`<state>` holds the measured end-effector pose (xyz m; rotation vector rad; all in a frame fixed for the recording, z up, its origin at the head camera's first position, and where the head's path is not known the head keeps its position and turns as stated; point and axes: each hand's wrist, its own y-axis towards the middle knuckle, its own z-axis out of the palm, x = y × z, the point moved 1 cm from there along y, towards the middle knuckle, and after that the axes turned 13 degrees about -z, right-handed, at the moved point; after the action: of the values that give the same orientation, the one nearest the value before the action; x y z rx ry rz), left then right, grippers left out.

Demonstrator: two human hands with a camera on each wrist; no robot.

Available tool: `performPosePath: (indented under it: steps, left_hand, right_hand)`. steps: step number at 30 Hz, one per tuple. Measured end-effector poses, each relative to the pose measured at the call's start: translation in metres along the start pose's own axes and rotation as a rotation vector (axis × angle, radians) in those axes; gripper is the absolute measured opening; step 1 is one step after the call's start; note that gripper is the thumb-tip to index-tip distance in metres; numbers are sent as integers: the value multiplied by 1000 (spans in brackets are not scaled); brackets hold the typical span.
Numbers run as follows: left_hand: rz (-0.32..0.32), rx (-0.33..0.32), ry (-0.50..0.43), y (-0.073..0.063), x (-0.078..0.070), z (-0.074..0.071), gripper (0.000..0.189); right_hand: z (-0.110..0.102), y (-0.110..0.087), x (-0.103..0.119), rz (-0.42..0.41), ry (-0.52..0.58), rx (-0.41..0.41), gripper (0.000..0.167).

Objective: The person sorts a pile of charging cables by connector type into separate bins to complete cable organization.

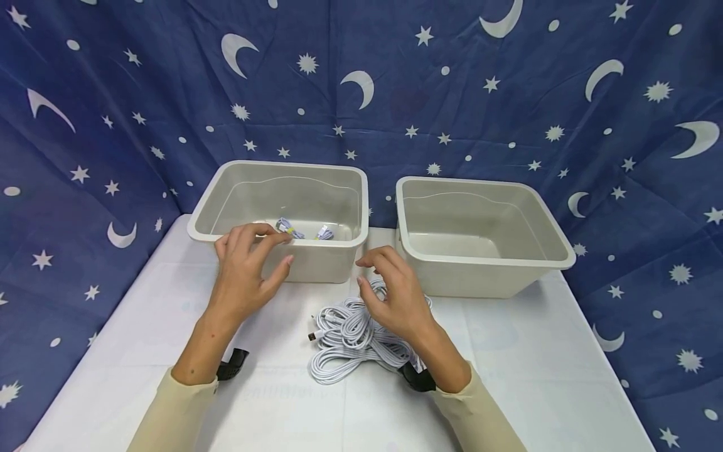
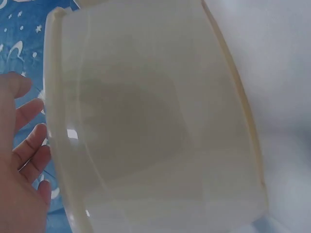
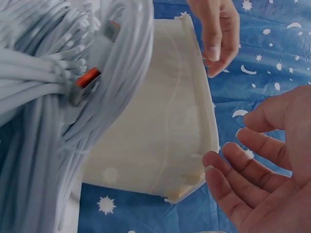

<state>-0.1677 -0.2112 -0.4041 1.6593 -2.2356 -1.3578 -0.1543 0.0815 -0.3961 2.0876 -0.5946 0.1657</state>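
My left hand (image 1: 243,270) is at the front rim of the left grey bin (image 1: 316,262), fingers loosely bent and holding nothing; whether they touch the rim I cannot tell. Inside that bin lie two small bundled cables (image 1: 324,233), one with a yellow tie. My right hand (image 1: 398,295) hovers over a pile of coiled white cables (image 1: 353,333), its fingers relaxed and nothing between them. A USB plug (image 1: 314,336) sticks out at the pile's left side. In the right wrist view, the coils (image 3: 112,97) fill the left, apart from the fingers.
A second grey bin (image 1: 474,276) stands to the right of the first, with a narrow gap between them. Both rest on a white-covered table (image 1: 271,402). A blue curtain (image 1: 390,81) with moons and stars hangs behind. Black wrist cameras (image 1: 233,364) are strapped at both wrists.
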Motion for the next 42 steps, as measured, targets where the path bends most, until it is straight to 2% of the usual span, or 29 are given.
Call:
performPosePath:
  steps: [9, 19, 26, 42]
  left_hand:
    - [50, 59, 3, -3, -23, 3, 35]
    - [108, 80, -32, -7, -39, 8, 39]
    - [104, 157, -30, -12, -45, 14, 39]
    - [113, 270, -66, -20, -55, 35, 41]
  right_hand:
    - [-5, -13, -2, 1, -26, 44, 30]
    - [-7, -21, -2, -26, -59, 95, 34]
    - [-10, -28, -4, -40, -64, 113, 32]
    - [-19, -51, -10, -37, -110, 155, 32]
